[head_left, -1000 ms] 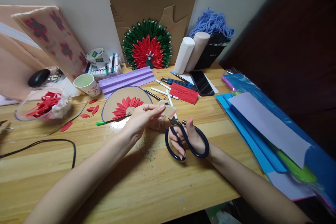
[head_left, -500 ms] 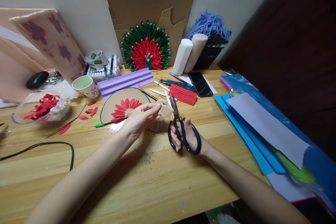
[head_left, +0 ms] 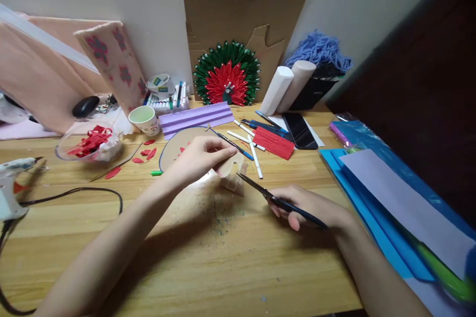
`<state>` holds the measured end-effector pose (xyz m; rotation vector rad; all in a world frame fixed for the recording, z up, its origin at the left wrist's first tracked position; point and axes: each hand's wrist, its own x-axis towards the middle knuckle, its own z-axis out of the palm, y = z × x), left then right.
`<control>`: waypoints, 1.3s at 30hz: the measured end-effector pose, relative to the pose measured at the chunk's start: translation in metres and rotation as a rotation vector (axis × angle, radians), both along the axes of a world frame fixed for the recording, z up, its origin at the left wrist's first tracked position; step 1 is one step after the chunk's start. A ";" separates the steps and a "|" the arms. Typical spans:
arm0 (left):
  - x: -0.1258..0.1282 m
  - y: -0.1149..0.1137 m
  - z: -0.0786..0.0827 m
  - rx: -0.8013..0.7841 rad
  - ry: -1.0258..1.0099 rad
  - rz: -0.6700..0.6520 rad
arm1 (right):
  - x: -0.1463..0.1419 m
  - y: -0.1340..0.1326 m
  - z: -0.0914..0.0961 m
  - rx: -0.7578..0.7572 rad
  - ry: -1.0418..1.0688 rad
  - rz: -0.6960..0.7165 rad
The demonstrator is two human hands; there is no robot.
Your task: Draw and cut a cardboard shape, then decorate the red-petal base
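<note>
My left hand [head_left: 199, 157] pinches a small tan cardboard piece [head_left: 229, 167] just above the wooden desk [head_left: 208, 247]. My right hand [head_left: 307, 205] is wrapped round the handles of dark blue scissors [head_left: 277, 200]. Their blades point left and up, with the tips touching the cardboard piece's lower right edge. Behind my left hand lies a half-round cardboard base [head_left: 178, 146] with red paper petals glued on it, partly hidden by the hand.
A glue gun [head_left: 11, 183] and its black cable [head_left: 92, 193] lie at the left. A bowl of red paper scraps [head_left: 91, 142], a paper cup [head_left: 143, 120], markers, purple folded paper [head_left: 197, 118], a phone [head_left: 299, 130] and blue sheets [head_left: 372, 198] ring the work area.
The camera view shifted left and the glue gun came into view. My right hand turned the scissors from upright to lying low, with blades at the cardboard piece's edge.
</note>
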<state>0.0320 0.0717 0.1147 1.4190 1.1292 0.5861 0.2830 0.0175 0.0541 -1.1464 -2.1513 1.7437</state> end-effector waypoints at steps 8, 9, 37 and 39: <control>-0.005 0.011 -0.023 -0.147 -0.022 -0.242 | -0.003 -0.001 0.004 0.085 -0.060 -0.060; -0.004 0.012 -0.027 -0.186 -0.073 -0.263 | -0.003 -0.002 0.005 0.110 -0.083 -0.084; -0.010 0.007 -0.008 -0.127 0.127 -0.368 | 0.005 0.003 0.009 1.052 -0.545 -0.254; -0.012 0.006 -0.001 -0.078 0.202 -0.437 | 0.006 0.005 0.008 1.145 -0.552 -0.224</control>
